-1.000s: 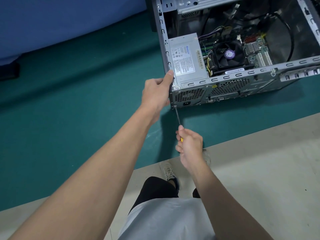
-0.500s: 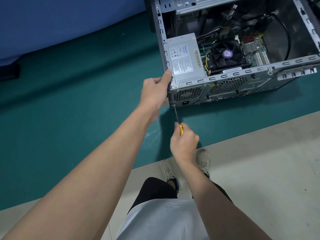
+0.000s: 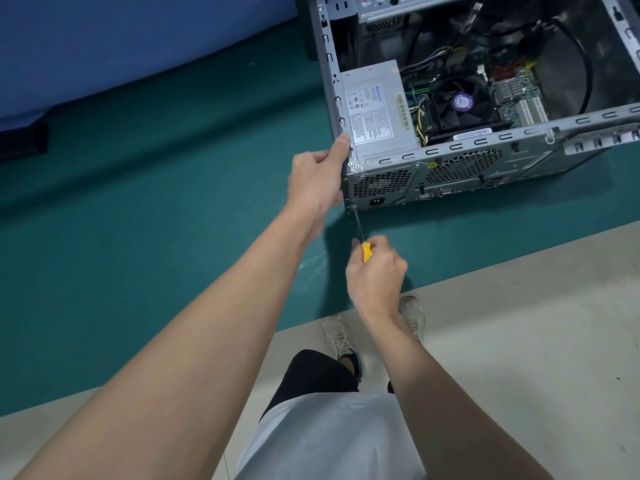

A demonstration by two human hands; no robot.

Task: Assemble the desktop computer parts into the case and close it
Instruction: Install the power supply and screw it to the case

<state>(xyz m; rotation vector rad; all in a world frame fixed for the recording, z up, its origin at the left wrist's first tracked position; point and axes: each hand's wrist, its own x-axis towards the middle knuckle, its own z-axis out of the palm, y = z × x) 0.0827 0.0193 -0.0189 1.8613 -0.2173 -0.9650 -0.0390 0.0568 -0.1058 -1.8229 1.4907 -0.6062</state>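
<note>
Gripping the computer case [image 3: 460,157] at its near corner, the left hand [image 3: 317,181] keeps its thumb on the rim. Just below it, the right hand [image 3: 375,275] is closed around a yellow-handled screwdriver [image 3: 363,245], tip against the case's rear panel, on the green desk [image 3: 138,188].

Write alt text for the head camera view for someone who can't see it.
A right hand drives a yellow-handled screwdriver into the rear corner of an open grey metal computer case, while the left hand grips that corner beside the silver power supply box. The case lies on a green mat.
</note>
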